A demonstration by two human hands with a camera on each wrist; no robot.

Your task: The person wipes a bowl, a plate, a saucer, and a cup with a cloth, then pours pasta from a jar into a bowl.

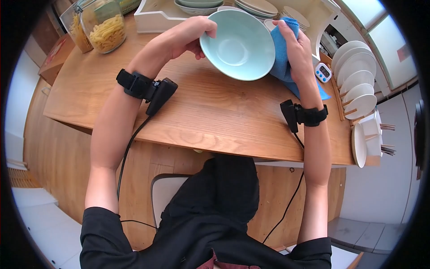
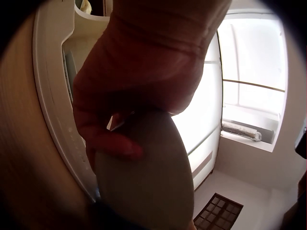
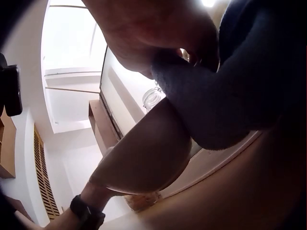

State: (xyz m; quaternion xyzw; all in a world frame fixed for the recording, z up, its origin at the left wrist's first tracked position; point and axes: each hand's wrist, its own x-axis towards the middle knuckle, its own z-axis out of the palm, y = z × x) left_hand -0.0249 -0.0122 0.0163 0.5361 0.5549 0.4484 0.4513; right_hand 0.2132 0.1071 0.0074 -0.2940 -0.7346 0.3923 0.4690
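A pale mint-green bowl (image 1: pixel 237 47) is held up over the wooden table, tilted so that its inside faces the head camera. My left hand (image 1: pixel 193 36) grips its left rim, thumb over the edge and fingers behind. The left wrist view shows the outside of the bowl (image 2: pixel 148 182) below that hand's fingers. On the opposite side, my right hand (image 1: pixel 300 53) holds a bunched blue cloth (image 1: pixel 280 56) at the bowl's right rim. A corner of the cloth hangs toward the tabletop. In the right wrist view the cloth (image 3: pixel 206 105) overlaps the bowl's edge and hides some fingers.
A white tray (image 1: pixel 157 22) with stacked bowls and plates (image 1: pixel 257 6) stands behind. Jars of pasta (image 1: pixel 107 33) are at the back left. To the right are a small timer (image 1: pixel 323 72), a rack of white plates (image 1: pixel 358 71) and the table's edge.
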